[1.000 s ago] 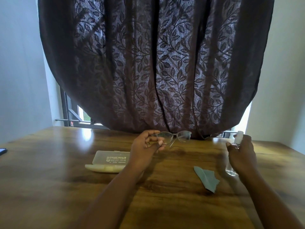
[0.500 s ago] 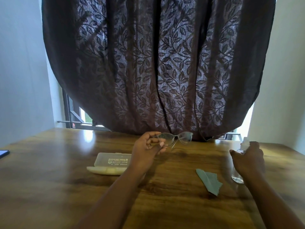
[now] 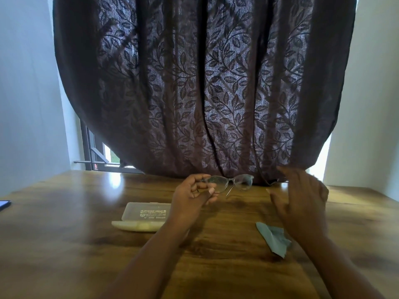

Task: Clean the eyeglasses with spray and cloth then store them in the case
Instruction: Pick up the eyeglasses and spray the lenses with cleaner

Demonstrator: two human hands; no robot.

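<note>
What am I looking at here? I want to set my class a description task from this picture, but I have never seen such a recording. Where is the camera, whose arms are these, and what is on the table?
There is no machine: a person wears one wide-angle camera on the head, looking forward and down, so the two arms are the wearer's own.

The left hand pinches a pair of eyeglasses by one end and holds them up above the wooden table.

The right hand is open, blurred by movement, and holds nothing that shows.

On the table lie an open glasses case to the left and a small grey-green cloth to the right. A dark leaf-patterned curtain hangs behind.
</note>
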